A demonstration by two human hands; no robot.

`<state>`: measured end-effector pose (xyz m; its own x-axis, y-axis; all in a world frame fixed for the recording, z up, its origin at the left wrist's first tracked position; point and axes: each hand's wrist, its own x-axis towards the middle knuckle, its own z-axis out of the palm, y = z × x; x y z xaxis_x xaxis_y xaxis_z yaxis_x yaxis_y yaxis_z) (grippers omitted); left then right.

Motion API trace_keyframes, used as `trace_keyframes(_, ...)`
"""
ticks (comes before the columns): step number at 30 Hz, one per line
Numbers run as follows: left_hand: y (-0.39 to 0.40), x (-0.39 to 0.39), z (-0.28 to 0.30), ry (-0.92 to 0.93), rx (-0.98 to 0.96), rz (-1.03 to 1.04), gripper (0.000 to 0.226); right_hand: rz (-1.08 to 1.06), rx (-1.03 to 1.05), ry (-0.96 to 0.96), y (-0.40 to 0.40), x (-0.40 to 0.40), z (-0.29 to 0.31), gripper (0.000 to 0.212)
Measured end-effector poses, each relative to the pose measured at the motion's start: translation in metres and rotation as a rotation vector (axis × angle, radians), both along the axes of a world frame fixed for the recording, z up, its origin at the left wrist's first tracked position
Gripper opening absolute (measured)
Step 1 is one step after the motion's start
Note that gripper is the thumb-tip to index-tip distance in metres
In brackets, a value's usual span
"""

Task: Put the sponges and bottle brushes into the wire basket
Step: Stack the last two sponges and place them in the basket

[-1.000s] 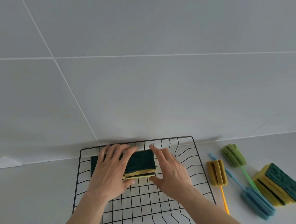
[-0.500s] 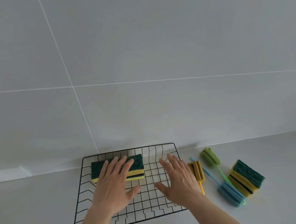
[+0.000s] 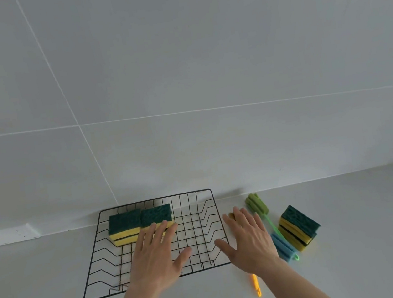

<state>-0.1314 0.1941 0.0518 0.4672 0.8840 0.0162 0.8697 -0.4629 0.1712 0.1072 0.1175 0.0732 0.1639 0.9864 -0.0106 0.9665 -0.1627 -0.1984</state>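
A black wire basket (image 3: 96,252) sits on the grey counter by the wall. Green-and-yellow sponges (image 3: 135,224) lie stacked in its far left corner. My left hand (image 3: 157,256) hovers flat over the basket's middle, fingers spread, fingertips near the sponges. My right hand (image 3: 250,239) is open just right of the basket, over the yellow bottle brush (image 3: 257,288), whose head it mostly hides. The green bottle brush (image 3: 256,204) and blue bottle brush (image 3: 285,249) lie beside it. Another stack of sponges (image 3: 298,228) rests further right.
A tiled wall (image 3: 184,100) rises directly behind the basket. A white outlet plate (image 3: 7,236) sits at the wall's base on the left. Grey counter (image 3: 47,293) stretches left of the basket and to the far right.
Both hands have let go of the sponges in the basket and drawn back. My right hand has shifted right, out of the basket and over the yellow brush. The camera has tilted up.
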Motion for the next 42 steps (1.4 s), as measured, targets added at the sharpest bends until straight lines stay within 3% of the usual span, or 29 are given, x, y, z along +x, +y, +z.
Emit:
trace_keyframes(6,-0.019,0.074,0.012,-0.029,-0.031,-0.034,0.092,-0.067,-0.041,0.048,-0.028,0.074,-0.001,0.078)
trace_keyframes(11,-0.031,0.143,0.006,-0.007,-0.049,-0.115,0.079,-0.148,-0.045,0.091,-0.048,0.145,-0.009,0.076)
trace_keyframes(19,-0.030,0.238,-0.005,0.009,-0.119,-0.262,0.071,-0.249,-0.066,0.161,-0.064,0.225,-0.040,0.094)
trace_keyframes(28,-0.005,0.316,-0.018,0.030,-0.189,-0.405,0.085,-0.223,-0.123,0.302,-0.053,0.247,-0.071,0.101)
trace_keyframes(37,0.023,0.351,-0.049,0.124,-0.228,-0.550,0.105,-0.236,-0.159,0.384,-0.038,0.254,-0.085,0.090)
trace_keyframes(42,0.026,0.364,-0.064,0.111,-0.226,-0.607,0.106,-0.224,-0.211,0.339,-0.034,0.257,-0.089,0.086)
